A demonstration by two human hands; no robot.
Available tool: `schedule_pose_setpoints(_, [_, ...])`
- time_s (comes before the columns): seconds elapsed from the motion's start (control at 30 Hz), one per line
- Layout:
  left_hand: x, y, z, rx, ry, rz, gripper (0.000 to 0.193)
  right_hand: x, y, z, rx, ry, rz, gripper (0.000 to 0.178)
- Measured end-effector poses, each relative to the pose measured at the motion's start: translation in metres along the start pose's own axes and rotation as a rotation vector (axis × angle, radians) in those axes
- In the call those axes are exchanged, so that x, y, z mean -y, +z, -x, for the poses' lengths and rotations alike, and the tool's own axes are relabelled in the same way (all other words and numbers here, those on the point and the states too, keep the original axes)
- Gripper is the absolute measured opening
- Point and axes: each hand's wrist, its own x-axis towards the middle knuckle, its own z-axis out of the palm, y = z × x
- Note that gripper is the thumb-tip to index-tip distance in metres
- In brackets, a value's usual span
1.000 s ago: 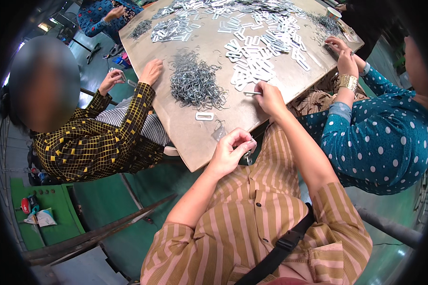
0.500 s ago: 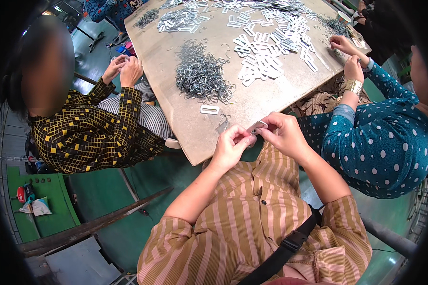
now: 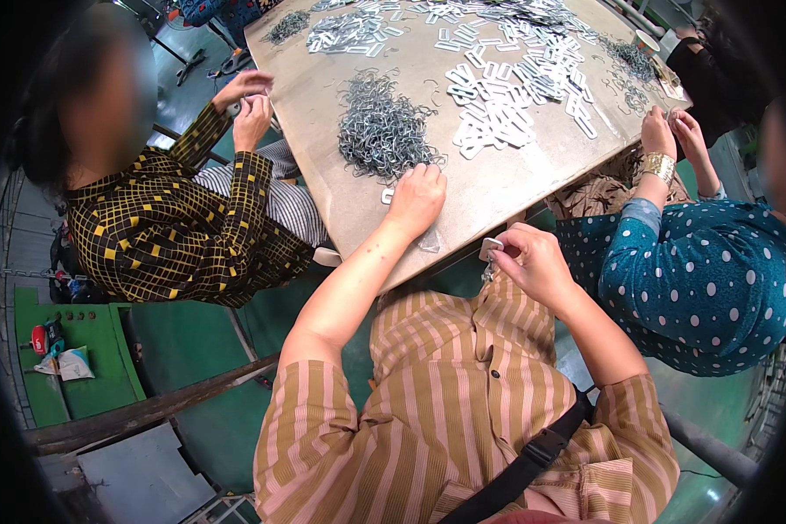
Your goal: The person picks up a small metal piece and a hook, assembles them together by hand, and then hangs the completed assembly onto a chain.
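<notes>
My left hand [image 3: 417, 199] rests on the table by the near edge of a heap of small curved metal hooks [image 3: 377, 131]. Its fingers are bent down and closed; what lies between the fingertips is hidden. Beside it a white slotted plate [image 3: 387, 196] shows partly, and a scrap of clear plastic [image 3: 430, 241] lies under the wrist. Just off the table's near edge, my right hand [image 3: 533, 258] pinches another white slotted plate [image 3: 491, 249] between thumb and fingers. Small metal hooks [image 3: 487, 269] hang below that plate.
Many white slotted plates [image 3: 493, 122] lie spread across the table [image 3: 310, 148], with more hooks [image 3: 629, 59] at the far right. A person in a checked shirt [image 3: 162, 236] sits at left, another in dotted teal [image 3: 681, 271] at right, both with hands near the edge.
My left hand has left the plate that both hands held and moved forward to the hook heap. The right hand keeps the plate, slightly lower and to the right.
</notes>
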Motion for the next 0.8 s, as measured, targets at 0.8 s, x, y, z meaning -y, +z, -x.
schedule_pose_setpoints(0.8, [-0.083,-0.067,0.056,-0.036,-0.429,1.486,0.008,-0.035,0.017,-0.019,0.085,0.074,-0.379,0.018])
